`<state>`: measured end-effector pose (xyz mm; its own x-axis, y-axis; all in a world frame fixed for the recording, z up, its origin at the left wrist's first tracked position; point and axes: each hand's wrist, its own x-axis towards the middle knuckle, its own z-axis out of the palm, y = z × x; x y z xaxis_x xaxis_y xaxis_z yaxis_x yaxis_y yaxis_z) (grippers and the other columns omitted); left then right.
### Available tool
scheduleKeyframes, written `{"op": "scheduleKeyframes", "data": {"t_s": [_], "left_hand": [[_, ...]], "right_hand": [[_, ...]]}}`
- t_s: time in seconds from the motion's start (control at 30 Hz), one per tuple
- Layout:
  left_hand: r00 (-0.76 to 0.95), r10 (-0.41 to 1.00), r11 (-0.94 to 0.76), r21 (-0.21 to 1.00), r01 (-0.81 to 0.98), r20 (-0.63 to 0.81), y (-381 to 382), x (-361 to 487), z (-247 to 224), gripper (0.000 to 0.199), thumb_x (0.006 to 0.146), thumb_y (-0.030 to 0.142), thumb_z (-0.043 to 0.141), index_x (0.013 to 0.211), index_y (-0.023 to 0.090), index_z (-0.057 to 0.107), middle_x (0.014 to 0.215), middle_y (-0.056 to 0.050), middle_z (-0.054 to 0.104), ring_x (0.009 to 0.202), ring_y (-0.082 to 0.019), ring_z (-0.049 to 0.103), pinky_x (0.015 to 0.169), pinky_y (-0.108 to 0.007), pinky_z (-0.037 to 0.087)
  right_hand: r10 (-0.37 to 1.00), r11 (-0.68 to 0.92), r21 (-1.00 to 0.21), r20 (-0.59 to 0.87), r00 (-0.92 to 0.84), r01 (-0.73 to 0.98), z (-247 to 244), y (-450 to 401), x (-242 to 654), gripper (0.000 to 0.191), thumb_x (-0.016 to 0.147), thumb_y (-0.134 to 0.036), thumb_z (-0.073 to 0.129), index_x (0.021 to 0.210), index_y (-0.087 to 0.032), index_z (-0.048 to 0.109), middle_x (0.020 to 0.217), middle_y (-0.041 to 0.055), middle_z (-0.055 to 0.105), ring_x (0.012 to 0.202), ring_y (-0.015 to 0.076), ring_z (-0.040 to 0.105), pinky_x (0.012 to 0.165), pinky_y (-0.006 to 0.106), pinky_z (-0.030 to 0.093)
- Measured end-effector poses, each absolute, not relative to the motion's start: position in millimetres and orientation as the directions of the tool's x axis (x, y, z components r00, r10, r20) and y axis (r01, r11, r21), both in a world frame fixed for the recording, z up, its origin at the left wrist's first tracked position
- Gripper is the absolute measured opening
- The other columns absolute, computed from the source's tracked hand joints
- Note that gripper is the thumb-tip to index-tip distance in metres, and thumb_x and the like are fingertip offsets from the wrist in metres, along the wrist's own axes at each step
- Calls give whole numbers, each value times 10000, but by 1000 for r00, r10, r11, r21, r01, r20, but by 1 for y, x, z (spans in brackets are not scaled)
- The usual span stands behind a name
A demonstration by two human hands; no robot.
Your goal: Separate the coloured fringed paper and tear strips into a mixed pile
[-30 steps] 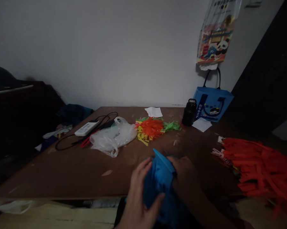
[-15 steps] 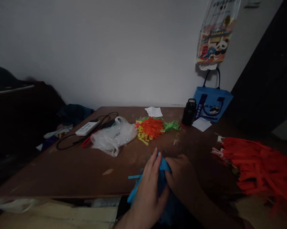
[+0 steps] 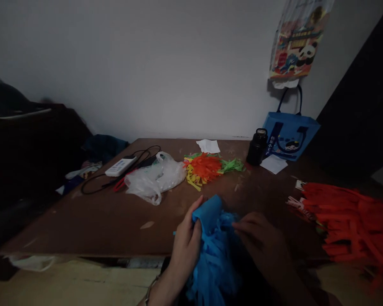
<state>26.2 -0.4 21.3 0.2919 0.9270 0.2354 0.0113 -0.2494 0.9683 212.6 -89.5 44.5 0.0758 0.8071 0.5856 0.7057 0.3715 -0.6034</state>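
Observation:
A blue fringed paper tassel (image 3: 215, 259) hangs in front of me at the table's near edge, its uncut band at the top and its loose strips falling downward. My left hand (image 3: 188, 240) is closed around the band's left side, thumb in front. On the other side, my right hand (image 3: 258, 238) has its thumb and index finger pinched together at the edge of the blue strips. Whether a strip is caught in that pinch is too dark to make out.
On the brown table (image 3: 114, 229) lie a white plastic bag (image 3: 156, 178), an orange, yellow and green fringe pile (image 3: 205, 168), a power strip (image 3: 120, 165) with cables, and white papers (image 3: 208, 146). A black bottle (image 3: 256, 148) and blue bag (image 3: 290, 134) stand behind; red fringe (image 3: 350, 221) lies right.
My hands have come apart: the left now grips the band from the side, and the right has moved away to the right. More of the blue tassel shows.

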Motion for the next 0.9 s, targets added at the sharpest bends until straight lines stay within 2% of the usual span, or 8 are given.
{"op": "scheduleKeyframes", "data": {"t_s": [0.13, 0.27, 0.4, 0.5, 0.63, 0.8, 0.9], "left_hand": [[308, 918, -257, 966, -13, 248, -5, 29, 20, 439, 945, 346, 502, 1372, 250, 513, 1422, -60, 534, 1312, -256, 472, 1135, -379, 300], [316, 913, -268, 963, -15, 259, -10, 28, 23, 437, 960, 344, 465, 1386, 248, 496, 1446, -54, 510, 1328, -248, 455, 1133, -374, 311], [286, 910, -306, 952, -22, 299, -12, 25, 22, 429, 949, 330, 491, 1371, 254, 516, 1451, -47, 505, 1338, -253, 444, 1141, -377, 300], [311, 883, -364, 931, -19, 352, -13, 23, 18, 429, 962, 314, 473, 1390, 293, 484, 1463, -24, 492, 1350, -238, 432, 1137, -361, 308], [354, 850, -427, 904, 31, 389, -16, 20, 15, 440, 989, 272, 417, 1425, 328, 417, 1500, 2, 440, 1371, -206, 400, 1137, -324, 297], [397, 825, -439, 898, 4, 402, -18, 20, 17, 453, 998, 269, 400, 1447, 318, 373, 1506, -9, 431, 1370, -205, 402, 1126, -321, 315], [391, 826, -440, 898, -4, 406, -18, 20, 17, 447, 999, 270, 403, 1443, 315, 378, 1499, -13, 441, 1366, -208, 407, 1126, -326, 317]], "right_hand": [[790, 438, -519, 612, -39, 734, 45, -86, 194, 188, 895, -218, 615, 1079, -241, 645, 943, 33, 639, 913, 187, 577, 834, 351, 455], [793, 480, -507, 600, -106, 716, 44, -82, 180, 87, 894, -171, 591, 913, -221, 660, 843, 8, 627, 817, 165, 571, 809, 354, 419], [811, 450, -610, 585, -12, 653, 41, -84, 180, 63, 876, -214, 634, 822, -222, 664, 785, -2, 608, 780, 155, 561, 735, 302, 440], [856, 391, -708, 514, 49, 588, 39, -86, 183, 77, 831, -254, 700, 761, -230, 679, 772, -3, 611, 774, 158, 573, 695, 278, 455], [910, 319, -800, 409, 73, 509, 41, -85, 185, 121, 752, -255, 773, 682, -221, 681, 730, -10, 608, 727, 157, 591, 654, 264, 450], [962, 193, -922, 245, 120, 337, 45, -83, 185, 240, 670, -205, 822, 590, -191, 595, 700, -30, 584, 679, 137, 577, 603, 233, 422], [977, 185, -947, 207, 59, 263, 45, -83, 185, 256, 666, -264, 838, 602, -187, 602, 690, -37, 577, 662, 127, 563, 598, 230, 404]]}}
